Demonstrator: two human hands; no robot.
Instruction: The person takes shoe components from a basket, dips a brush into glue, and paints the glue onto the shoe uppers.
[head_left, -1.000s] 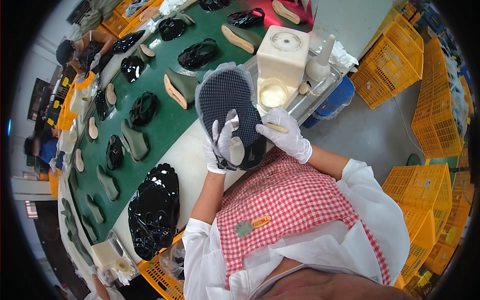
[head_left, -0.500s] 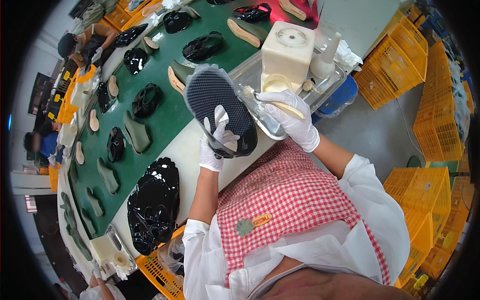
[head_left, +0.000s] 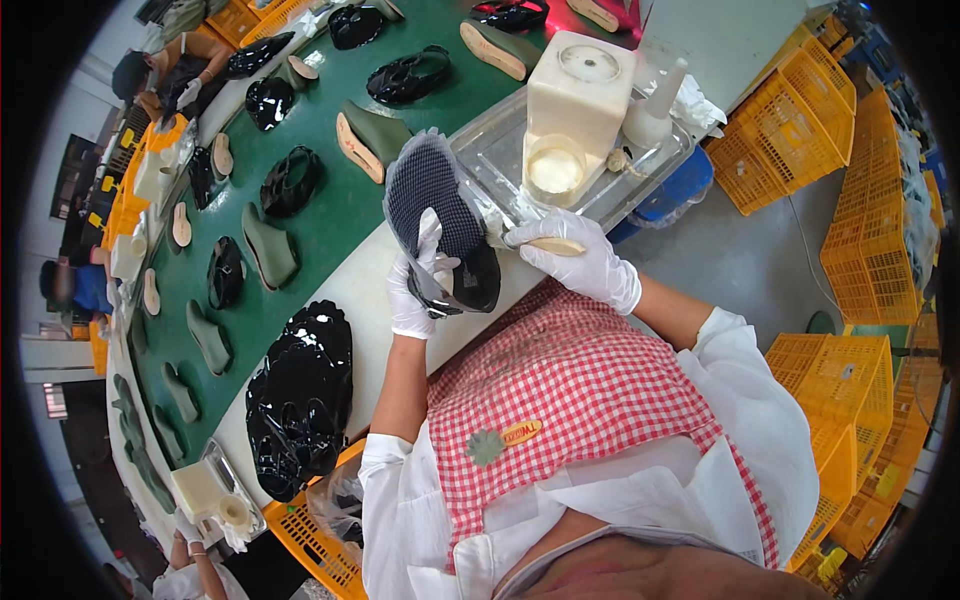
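Observation:
My left hand [head_left: 412, 292], in a white glove, grips a black shoe [head_left: 432, 195] raised over the near edge of the table. Its dark, grid-textured sole side faces me, with a pale, frayed-looking rim around the toe. My gloved right hand [head_left: 580, 262] is closed on a brush [head_left: 556, 245] with a pale wooden handle. The bristles are at the shoe's right edge; whether they touch it I cannot tell. Beyond my right hand, a clear tray [head_left: 478, 150] holds a cream square container [head_left: 580, 95] with a round cup of whitish liquid [head_left: 555, 172] at its front.
A white squeeze bottle [head_left: 650, 125] stands in the tray. Glossy black shoes [head_left: 298, 385] are heaped left of my left arm. Green shoe lasts [head_left: 268, 248] and black uppers [head_left: 408, 75] dot the green surface [head_left: 325, 115]. Yellow crates [head_left: 775, 150] stand at right; co-workers [head_left: 180, 75] sit far left.
The shoe has turned more edge-on and come slightly lower. My right hand has moved down and a little left, bringing the brush from above the tray's corner to the shoe's right edge.

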